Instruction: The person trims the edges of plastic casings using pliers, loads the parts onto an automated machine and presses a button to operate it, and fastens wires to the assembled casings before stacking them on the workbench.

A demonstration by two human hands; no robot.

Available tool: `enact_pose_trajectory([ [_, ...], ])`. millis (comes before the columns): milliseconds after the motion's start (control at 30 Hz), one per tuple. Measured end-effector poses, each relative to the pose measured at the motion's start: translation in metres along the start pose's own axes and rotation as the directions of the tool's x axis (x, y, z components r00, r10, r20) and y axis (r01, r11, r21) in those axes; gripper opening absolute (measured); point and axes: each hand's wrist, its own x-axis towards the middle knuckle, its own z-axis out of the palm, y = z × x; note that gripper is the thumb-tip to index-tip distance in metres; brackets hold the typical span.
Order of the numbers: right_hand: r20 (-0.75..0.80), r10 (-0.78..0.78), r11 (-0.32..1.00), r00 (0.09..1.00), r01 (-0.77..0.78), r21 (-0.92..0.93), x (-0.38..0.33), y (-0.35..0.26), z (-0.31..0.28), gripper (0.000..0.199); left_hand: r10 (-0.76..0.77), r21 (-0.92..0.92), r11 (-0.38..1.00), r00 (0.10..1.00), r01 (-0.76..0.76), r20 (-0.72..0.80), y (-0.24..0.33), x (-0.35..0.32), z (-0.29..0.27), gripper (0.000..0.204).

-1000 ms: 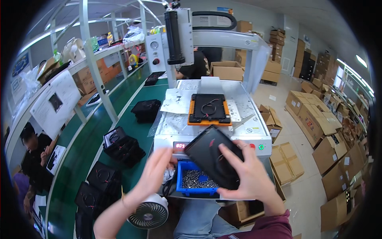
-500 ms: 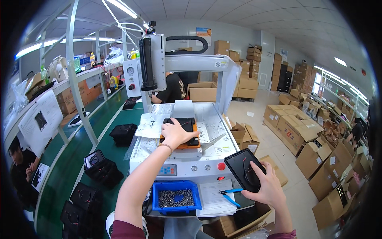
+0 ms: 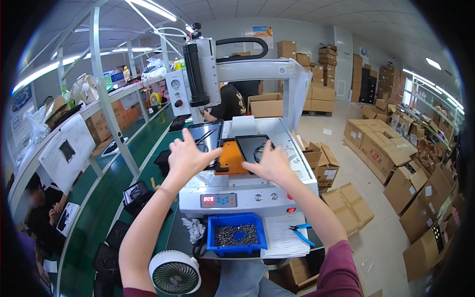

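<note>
On the white bench machine, an orange fixture shows between my two hands. A black rectangular shell with a thin dark cable stands tilted at the fixture's left, gripped by the thumb and fingers of my left hand. My right hand grips the edges of a second black shell, which has a coiled wire inside and lies over the fixture's right part. How fully that shell sits in the fixture, I cannot tell.
In front of the machine stands a blue bin of small metal parts, beside papers with blue-handled cutters. A white fan is near my left forearm. Black shells line the green conveyor. Cardboard boxes stand right.
My right hand has brought its shell from the front right onto the fixture. My left hand has lifted the other shell off the fixture to the left. The control panel's display now glows red.
</note>
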Motion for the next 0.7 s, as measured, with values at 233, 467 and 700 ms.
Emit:
enact_pose_trajectory([
  [233, 0.090, 0.224, 0.969, 0.970, -0.212, -0.127, 0.042, -0.084, 0.041, 0.117, 0.032, -0.011, 0.999, 0.999, -0.032, 0.008, -0.069, -0.074, -0.046, 0.110],
  [467, 0.096, 0.336, 0.916, 0.937, -0.302, -0.262, 0.071, -0.095, 0.056, 0.113, 0.077, -0.121, 0.990, 0.995, -0.068, 0.071, -0.091, -0.113, -0.057, 0.108],
  [700, -0.241, -0.163, 0.956, 0.957, 0.213, 0.199, 0.012, 0.005, 0.046, 0.087, 0.174, -0.297, 0.943, 0.983, -0.148, 0.062, -0.093, -0.153, -0.072, 0.106],
])
